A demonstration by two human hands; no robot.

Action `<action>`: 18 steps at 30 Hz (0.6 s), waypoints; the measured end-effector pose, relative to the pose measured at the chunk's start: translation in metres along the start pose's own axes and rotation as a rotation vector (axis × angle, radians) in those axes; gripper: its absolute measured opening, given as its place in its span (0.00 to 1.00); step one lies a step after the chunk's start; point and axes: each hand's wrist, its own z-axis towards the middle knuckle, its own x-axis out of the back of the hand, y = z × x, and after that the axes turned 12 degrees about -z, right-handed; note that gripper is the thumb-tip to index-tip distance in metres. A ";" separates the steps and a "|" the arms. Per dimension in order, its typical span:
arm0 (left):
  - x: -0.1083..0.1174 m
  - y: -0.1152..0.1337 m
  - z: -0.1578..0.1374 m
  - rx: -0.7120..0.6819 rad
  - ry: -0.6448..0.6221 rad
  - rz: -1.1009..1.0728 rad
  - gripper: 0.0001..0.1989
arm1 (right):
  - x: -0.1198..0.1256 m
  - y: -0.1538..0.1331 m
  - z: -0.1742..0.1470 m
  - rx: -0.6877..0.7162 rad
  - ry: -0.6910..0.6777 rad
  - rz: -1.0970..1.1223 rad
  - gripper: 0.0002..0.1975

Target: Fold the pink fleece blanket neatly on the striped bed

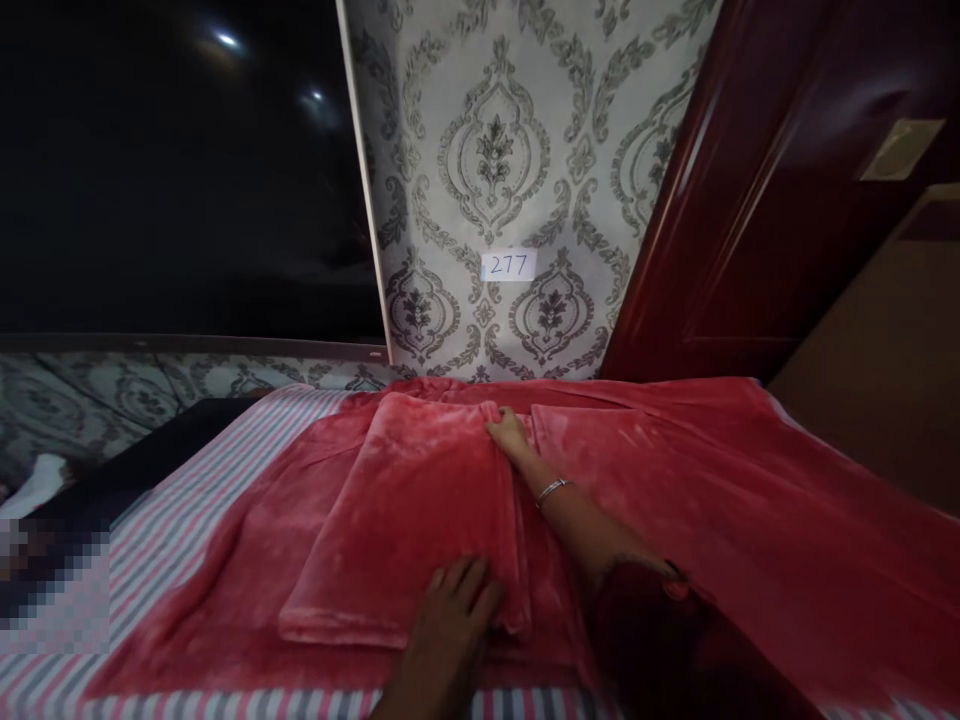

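A plush red blanket folded into a thick rectangle [420,510] lies in front of me, on top of a wider spread of red plush cloth [720,500]. At its far right corner, my right hand [510,432] has its fingers closed on the edge; a silver bracelet circles that wrist. My left hand [454,610] rests on the near right part of the folded blanket, palm down with fingers extended. The left thumb and part of the blanket's near edge are hidden by this hand.
Beneath the red cloth is a striped sheet [202,500]. A large dark screen [187,180] stands at the back left. Behind are patterned wallpaper [495,130] with a paper label marked 277 [509,265] and a dark red wooden door or panel [750,200]. A brown board [885,340] stands at right.
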 end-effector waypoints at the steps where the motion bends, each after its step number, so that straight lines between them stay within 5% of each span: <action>1: 0.002 0.001 0.000 0.000 -0.033 0.005 0.14 | 0.000 -0.003 0.001 -0.016 -0.010 0.010 0.22; 11: 0.016 0.006 0.006 -0.025 -0.077 0.002 0.19 | 0.009 -0.004 0.007 -0.026 -0.008 0.153 0.37; 18: 0.012 0.008 0.008 -0.010 0.108 -0.064 0.21 | 0.014 -0.005 0.019 0.073 -0.057 0.201 0.29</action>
